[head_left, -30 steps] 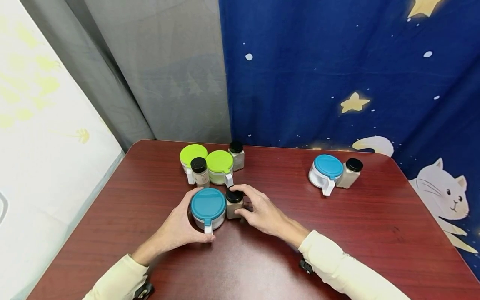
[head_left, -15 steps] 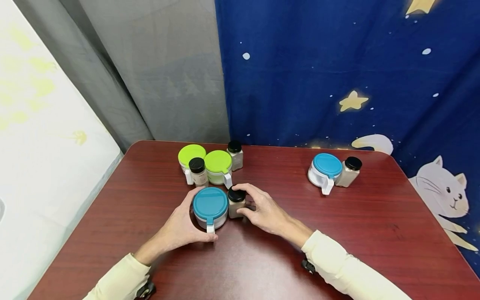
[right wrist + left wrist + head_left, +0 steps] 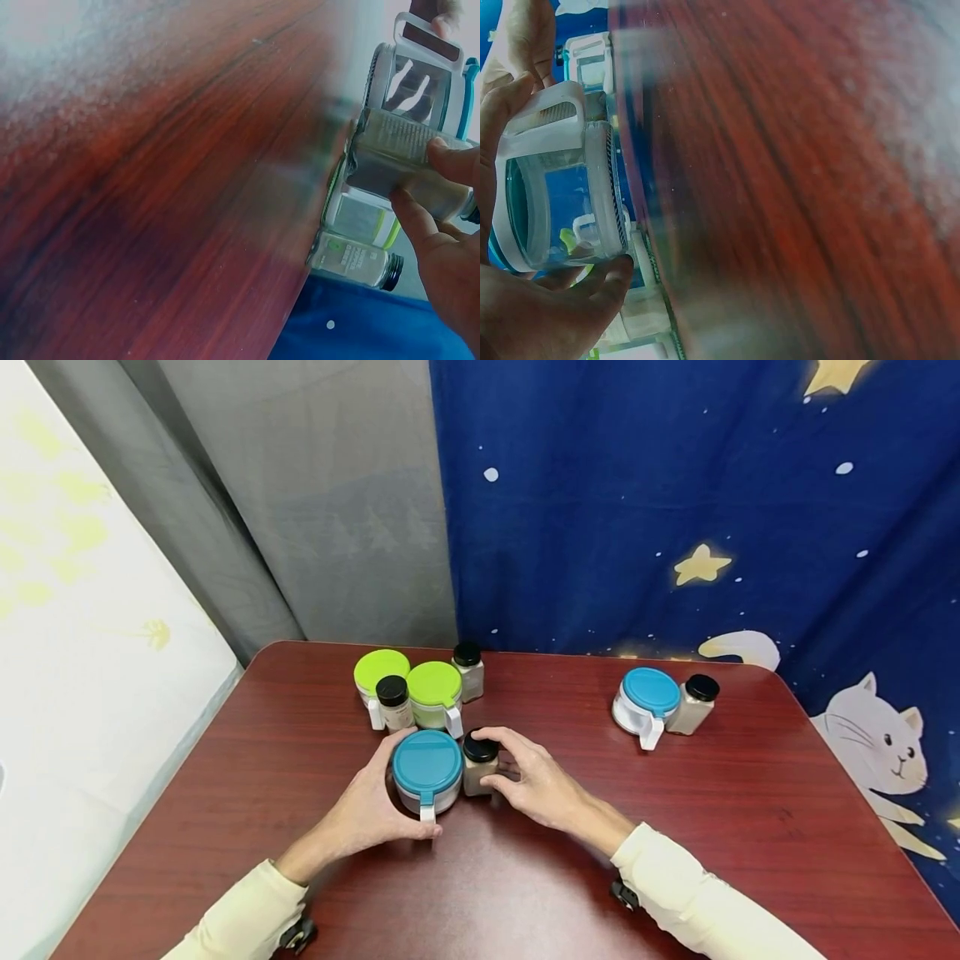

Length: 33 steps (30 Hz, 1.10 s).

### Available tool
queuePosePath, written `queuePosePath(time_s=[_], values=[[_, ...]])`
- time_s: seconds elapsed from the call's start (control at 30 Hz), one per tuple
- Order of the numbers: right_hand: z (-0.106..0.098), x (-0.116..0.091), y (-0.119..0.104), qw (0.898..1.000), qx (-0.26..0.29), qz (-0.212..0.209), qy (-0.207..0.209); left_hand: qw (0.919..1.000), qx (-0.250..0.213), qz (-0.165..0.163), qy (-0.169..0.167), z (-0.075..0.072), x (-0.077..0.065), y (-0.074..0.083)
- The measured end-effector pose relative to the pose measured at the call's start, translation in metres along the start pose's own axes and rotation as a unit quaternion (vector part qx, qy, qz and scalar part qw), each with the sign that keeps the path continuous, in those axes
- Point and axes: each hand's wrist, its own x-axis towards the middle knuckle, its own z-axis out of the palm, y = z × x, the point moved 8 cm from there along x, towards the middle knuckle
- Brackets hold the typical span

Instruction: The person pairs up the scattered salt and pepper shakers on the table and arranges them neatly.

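Observation:
My left hand (image 3: 375, 799) curls round a clear jar with a blue lid (image 3: 427, 762) and a white handle, thumb near the handle. In the left wrist view, fingers span the blue-lidded jar's glass body (image 3: 566, 202). Close on its right stands a square spice jar with a black cap (image 3: 480, 768). My right hand (image 3: 543, 783) grips this spice jar, one finger at the cap and the thumb low on its side. Printed text shows on the spice jar (image 3: 405, 161) in the right wrist view. Whether the two jars touch is unclear.
Behind the hands stand two green-lidded jars (image 3: 435, 683) and two black-capped spice jars (image 3: 468, 672). Far right on the red-brown table (image 3: 720, 835), another blue-lidded jar (image 3: 651, 690) stands beside a black-capped spice jar (image 3: 692, 706). Curtains (image 3: 585, 527) hang behind the table.
Both hands have shifted slightly to the right, bringing the blue-lidded jar and the spice jar along side by side. Their holds look the same.

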Motion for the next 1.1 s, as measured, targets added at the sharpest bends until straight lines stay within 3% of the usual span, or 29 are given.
queuePosePath(time_s=[0.73,1.1], values=[[-0.013,-0.011,0.005,0.999,0.020,0.038,0.012,0.9993,-0.030,0.008,-0.019,0.014,0.011,0.008],[-0.022,-0.018,0.010,0.999,0.009,0.048,0.005,0.9996,-0.016,0.000,-0.022,0.024,0.016,0.009]])
